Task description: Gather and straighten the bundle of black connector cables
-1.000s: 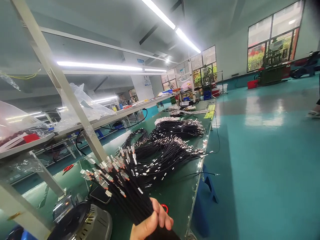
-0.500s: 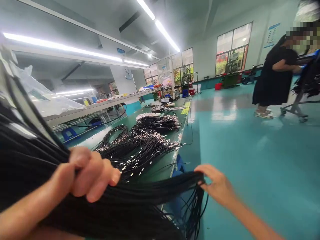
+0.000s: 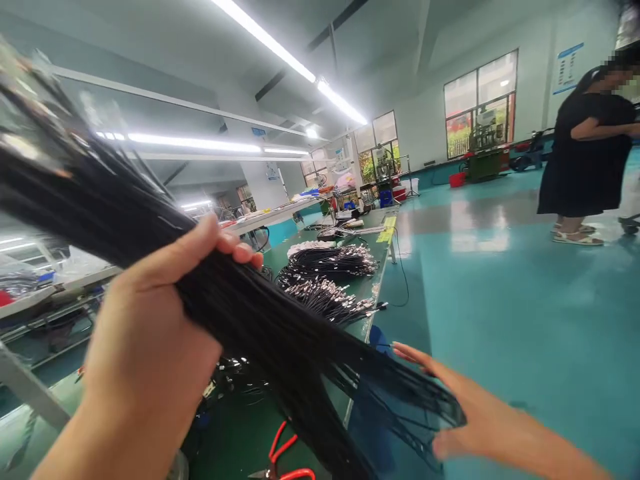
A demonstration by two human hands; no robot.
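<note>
My left hand [image 3: 150, 333] is wrapped round a thick bundle of black cables [image 3: 255, 310], raised and slanting from the upper left down to the lower right. The cable ends at the upper left look pale and shiny but are blurred. Below the hand the bundle splits into two hanging strands. At the right, the looped end of one strand lies against the palm of my right hand [image 3: 480, 413], whose fingers are stretched out with the thumb apart. Red-handled pliers or cutters [image 3: 280, 460] lie on the green table [image 3: 230, 427] beneath the cables.
Further piles of black cables [image 3: 330, 263] with pale ends lie along the table. A blue stool [image 3: 377, 337] is beside its edge. Shelving [image 3: 55, 293] runs at the left. A person [image 3: 585, 147] in black stands at the far right on the green floor [image 3: 500, 320].
My left hand has lifted the cable bundle, which now slants downward to the right. My right hand has moved lower and to the right, its fingers spreading. The red-handled tool has come into view.
</note>
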